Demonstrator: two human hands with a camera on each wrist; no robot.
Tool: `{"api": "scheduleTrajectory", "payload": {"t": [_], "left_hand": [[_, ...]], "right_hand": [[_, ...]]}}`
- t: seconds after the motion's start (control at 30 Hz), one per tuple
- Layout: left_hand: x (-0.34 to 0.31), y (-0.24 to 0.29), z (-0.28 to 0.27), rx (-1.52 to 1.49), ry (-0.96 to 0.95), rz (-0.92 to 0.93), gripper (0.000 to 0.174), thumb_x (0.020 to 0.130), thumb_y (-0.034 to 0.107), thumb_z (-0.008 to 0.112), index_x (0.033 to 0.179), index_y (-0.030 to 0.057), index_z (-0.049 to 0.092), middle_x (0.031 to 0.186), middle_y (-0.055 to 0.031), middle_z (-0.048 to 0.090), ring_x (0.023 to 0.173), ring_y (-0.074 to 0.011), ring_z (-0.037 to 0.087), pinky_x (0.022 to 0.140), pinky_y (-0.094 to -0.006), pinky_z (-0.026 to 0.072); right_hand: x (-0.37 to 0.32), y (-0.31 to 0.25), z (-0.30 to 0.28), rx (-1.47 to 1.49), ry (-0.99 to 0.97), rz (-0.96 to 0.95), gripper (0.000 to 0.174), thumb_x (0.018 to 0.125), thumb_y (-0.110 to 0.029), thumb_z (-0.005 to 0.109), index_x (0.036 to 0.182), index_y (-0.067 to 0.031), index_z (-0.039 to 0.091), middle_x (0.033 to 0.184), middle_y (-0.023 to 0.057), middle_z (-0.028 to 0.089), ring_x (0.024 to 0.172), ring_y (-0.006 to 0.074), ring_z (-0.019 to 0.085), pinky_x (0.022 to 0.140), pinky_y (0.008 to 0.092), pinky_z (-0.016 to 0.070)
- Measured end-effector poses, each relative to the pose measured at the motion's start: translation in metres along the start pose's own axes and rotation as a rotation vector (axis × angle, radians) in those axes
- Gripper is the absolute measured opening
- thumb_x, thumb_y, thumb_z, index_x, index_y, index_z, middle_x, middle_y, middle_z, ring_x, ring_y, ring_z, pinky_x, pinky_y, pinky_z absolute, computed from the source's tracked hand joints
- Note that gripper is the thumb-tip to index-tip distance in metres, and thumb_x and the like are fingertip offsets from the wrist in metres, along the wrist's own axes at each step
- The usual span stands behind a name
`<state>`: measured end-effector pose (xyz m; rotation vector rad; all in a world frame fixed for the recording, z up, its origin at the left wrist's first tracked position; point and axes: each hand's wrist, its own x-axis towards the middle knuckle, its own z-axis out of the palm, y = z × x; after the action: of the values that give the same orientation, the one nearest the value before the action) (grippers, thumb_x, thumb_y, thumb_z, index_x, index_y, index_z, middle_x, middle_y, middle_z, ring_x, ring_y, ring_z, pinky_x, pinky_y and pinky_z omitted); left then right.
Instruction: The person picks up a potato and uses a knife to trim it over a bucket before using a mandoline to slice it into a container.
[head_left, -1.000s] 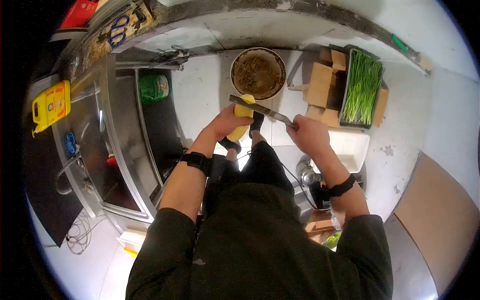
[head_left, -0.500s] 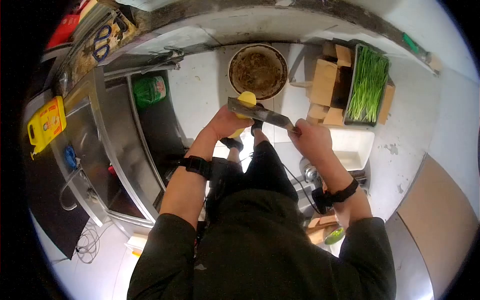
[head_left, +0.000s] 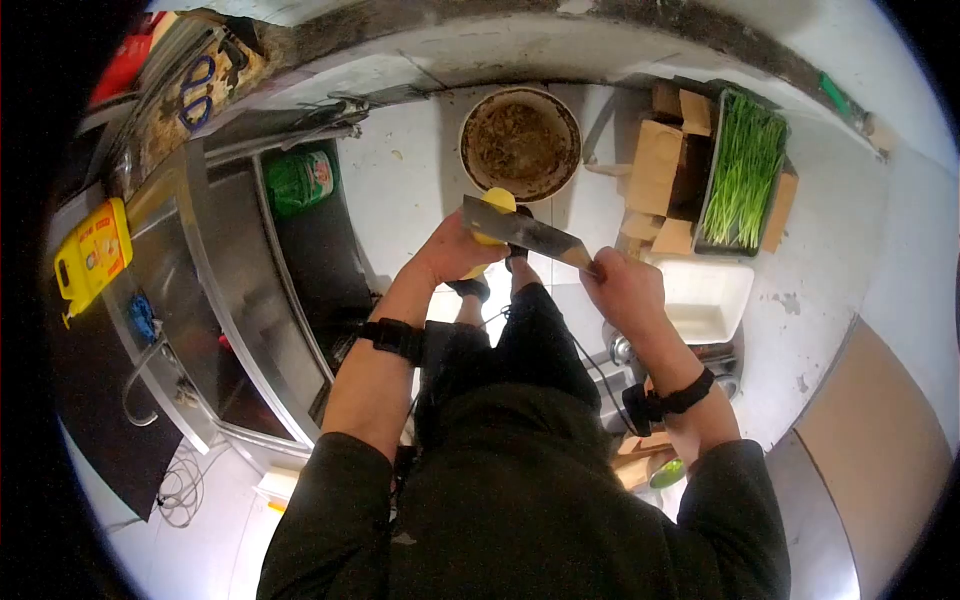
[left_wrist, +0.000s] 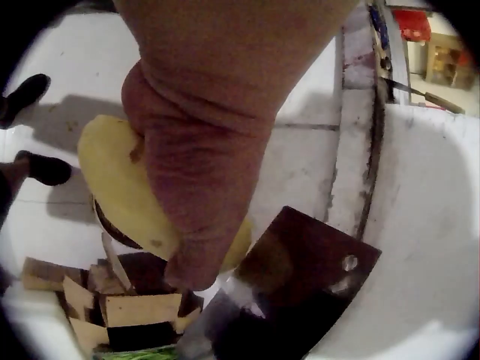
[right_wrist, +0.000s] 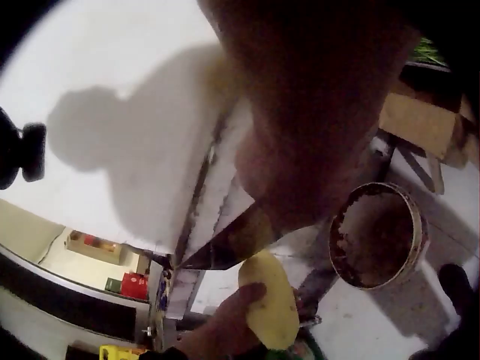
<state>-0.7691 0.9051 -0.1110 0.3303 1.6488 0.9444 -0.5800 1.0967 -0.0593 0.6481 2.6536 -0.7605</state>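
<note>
My left hand (head_left: 450, 248) grips a long, pale yellow peeled potato (right_wrist: 271, 300), which has small dark spots (left_wrist: 156, 243) on it. The thumb lies along its side. My right hand (head_left: 628, 288) holds a cleaver (head_left: 530, 238) by the handle, fingers curled round it. The broad blade crosses over the upper part of the potato in the head view, its far end close to the left hand. A small hole near one blade corner shows in the left wrist view. Both hands are in the air above the floor, and the cleaver's handle is mostly hidden inside the right hand.
Beyond the hands a round bucket (head_left: 577, 145) with a brown-caked inside stands on the floor. To its right are an open cardboard box (head_left: 652, 165), a tray of green chives (head_left: 745, 170) and a white tub (head_left: 740, 290). A metal frame (head_left: 240, 290) stands at the left.
The cleaver has turned, so more of its flat face shows in the head view. The potato stays in the left hand. The whole view has shifted slightly.
</note>
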Motion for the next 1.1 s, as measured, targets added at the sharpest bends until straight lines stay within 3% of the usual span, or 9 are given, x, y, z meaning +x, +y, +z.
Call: {"api": "scheduleTrajectory", "payload": {"t": [0.33,0.5,0.73,0.87,1.1], "left_hand": [[0.012,0.001,0.002,0.065,0.004,0.032,0.045,0.075,0.014,0.078,0.116,0.0031,0.06,0.11,-0.0103,0.068,0.102,-0.021,0.063,0.09,-0.0346,0.0511],[0.007,0.02,0.003,0.057,0.0,-0.14,0.043,0.076,0.013,0.078,0.115,0.0036,0.061,0.109,-0.009,0.068,0.101,-0.0199,0.064,0.089,-0.034,0.0509],[0.01,0.017,0.001,0.035,-0.031,-0.103,0.045,0.075,0.014,0.078,0.116,0.004,0.061,0.108,-0.0094,0.068,0.102,-0.0212,0.064,0.091,-0.0345,0.0505],[0.024,-0.013,0.005,0.09,-0.004,-0.051,0.053,0.074,0.014,0.078,0.122,0.0047,0.057,0.113,-0.0108,0.066,0.105,-0.0234,0.062,0.094,-0.0359,0.0493],[0.024,-0.006,0.004,0.016,-0.033,-0.052,0.06,0.074,0.015,0.078,0.126,0.0041,0.052,0.117,-0.0121,0.065,0.11,-0.0243,0.061,0.097,-0.0366,0.0481]], "right_hand": [[0.004,0.008,0.004,0.017,0.039,-0.02,0.024,0.081,-0.029,0.071,0.078,-0.01,0.057,0.072,0.0081,0.064,0.064,0.0306,0.065,0.057,0.0424,0.0512],[0.004,0.009,0.005,0.023,0.016,0.001,0.024,0.082,-0.03,0.07,0.079,-0.0095,0.057,0.073,0.0087,0.064,0.066,0.031,0.065,0.058,0.0434,0.0514],[0.008,0.012,0.004,0.023,-0.039,0.009,0.025,0.084,-0.03,0.069,0.079,-0.0082,0.057,0.073,0.0104,0.064,0.067,0.0324,0.065,0.06,0.0441,0.0518],[0.013,0.013,0.003,0.039,-0.08,0.047,0.025,0.085,-0.029,0.069,0.078,-0.008,0.057,0.073,0.0107,0.064,0.067,0.0322,0.065,0.061,0.0436,0.0519],[0.013,0.022,0.012,0.051,-0.008,0.02,0.023,0.083,-0.03,0.07,0.079,-0.0091,0.061,0.072,0.0103,0.066,0.065,0.0336,0.065,0.059,0.0444,0.0513]]}}
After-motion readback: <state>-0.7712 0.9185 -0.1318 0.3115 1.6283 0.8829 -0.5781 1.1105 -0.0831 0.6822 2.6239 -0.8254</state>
